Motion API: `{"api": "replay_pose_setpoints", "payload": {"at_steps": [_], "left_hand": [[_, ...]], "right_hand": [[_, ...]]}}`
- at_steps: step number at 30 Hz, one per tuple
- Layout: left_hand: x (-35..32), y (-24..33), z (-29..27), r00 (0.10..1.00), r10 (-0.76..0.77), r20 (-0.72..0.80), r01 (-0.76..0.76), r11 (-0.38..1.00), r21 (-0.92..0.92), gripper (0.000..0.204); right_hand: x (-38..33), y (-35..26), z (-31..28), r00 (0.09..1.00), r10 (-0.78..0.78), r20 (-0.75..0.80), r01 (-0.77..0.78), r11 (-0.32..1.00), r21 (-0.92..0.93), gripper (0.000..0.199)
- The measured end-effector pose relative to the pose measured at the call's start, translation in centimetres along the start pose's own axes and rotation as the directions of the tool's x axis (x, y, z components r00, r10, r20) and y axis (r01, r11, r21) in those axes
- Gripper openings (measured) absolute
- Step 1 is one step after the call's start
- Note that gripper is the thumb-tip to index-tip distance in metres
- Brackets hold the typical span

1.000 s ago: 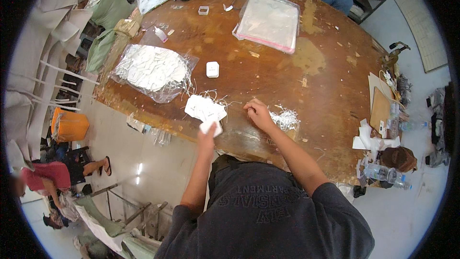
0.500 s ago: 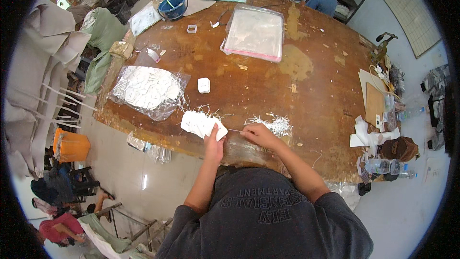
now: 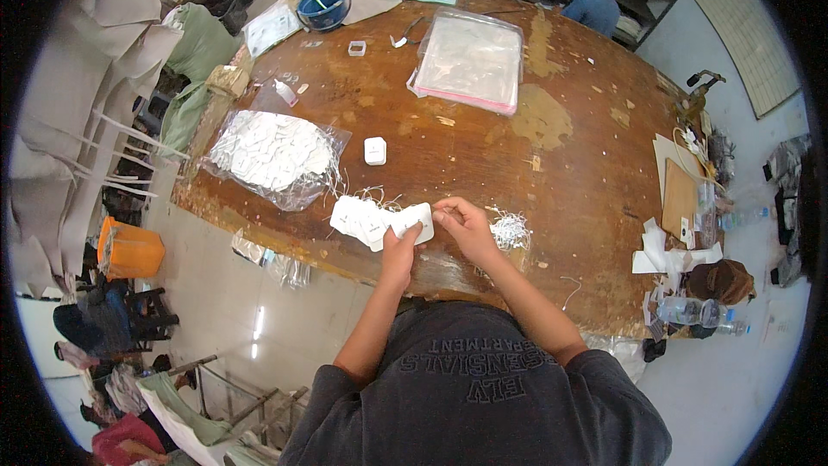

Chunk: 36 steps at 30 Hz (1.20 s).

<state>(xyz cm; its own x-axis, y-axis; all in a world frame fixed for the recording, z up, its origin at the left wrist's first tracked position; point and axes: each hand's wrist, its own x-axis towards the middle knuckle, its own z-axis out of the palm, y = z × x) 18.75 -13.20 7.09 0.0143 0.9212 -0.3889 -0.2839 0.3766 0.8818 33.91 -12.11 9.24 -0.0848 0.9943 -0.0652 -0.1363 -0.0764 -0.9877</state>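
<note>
A fanned stack of white hang tags (image 3: pixel 358 217) with thin white strings lies at the table's near edge. My left hand (image 3: pixel 399 252) is closed on it, thumb on top of the rightmost tag. At that tag's right edge, my right hand (image 3: pixel 466 229) has its fingers pinched together; what they hold is too small to make out. A small pile of loose white strings (image 3: pixel 511 230) lies just right of my right hand. Beyond my left hand sits a clear plastic bag (image 3: pixel 302 197) heaped with white tags (image 3: pixel 272 151). A neat small stack of white tags (image 3: pixel 375 151) stands apart on the table.
The worn wooden table (image 3: pixel 595 181) carries a stack of clear plastic sleeves (image 3: pixel 470 60), a blue bucket (image 3: pixel 323 9) and a small white bottle (image 3: pixel 285 93). Bottles (image 3: pixel 690 299) and a brown cap (image 3: pixel 721 276) lie at right. A person (image 3: pixel 593 9) is beyond the far edge.
My right hand has come up to the tag's right edge; before, a thin string stretched between it and the tags. The rightmost tag now sticks out farther. The whole view has shifted slightly.
</note>
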Motion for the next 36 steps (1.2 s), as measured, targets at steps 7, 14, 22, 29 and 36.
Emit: {"api": "replay_pose_setpoints", "payload": {"at_steps": [7, 14, 22, 29, 36], "left_hand": [[-1.0, 2.4, 1.3, 0.950, 0.307, -0.057, -0.301, 0.949, 0.092, 0.030], [-1.2, 3.0, 2.0, 0.907, 0.416, -0.068, -0.406, 0.906, 0.120, 0.024], [-1.6, 3.3, 1.9, 0.905, 0.417, -0.081, -0.395, 0.897, 0.201, 0.024], [-1.5, 3.8, 1.5, 0.762, 0.646, 0.055, -0.554, 0.604, 0.573, 0.025], [-0.8, 4.0, -0.4, 0.486, 0.710, 0.510, -0.523, -0.231, 0.820, 0.033]], "right_hand": [[0.8, -2.2, 0.9, 0.999, -0.047, -0.018, 0.043, 0.980, -0.193, 0.010], [1.1, -2.6, 1.6, 0.967, -0.249, 0.049, 0.250, 0.901, -0.354, 0.011], [1.3, -3.2, 1.8, 0.951, -0.309, 0.013, 0.290, 0.874, -0.389, 0.009], [1.7, -3.6, 1.8, 0.906, -0.418, 0.070, 0.400, 0.789, -0.467, 0.007], [1.4, -2.3, 0.9, 0.905, 0.401, 0.139, -0.422, 0.816, 0.395, 0.009]]}}
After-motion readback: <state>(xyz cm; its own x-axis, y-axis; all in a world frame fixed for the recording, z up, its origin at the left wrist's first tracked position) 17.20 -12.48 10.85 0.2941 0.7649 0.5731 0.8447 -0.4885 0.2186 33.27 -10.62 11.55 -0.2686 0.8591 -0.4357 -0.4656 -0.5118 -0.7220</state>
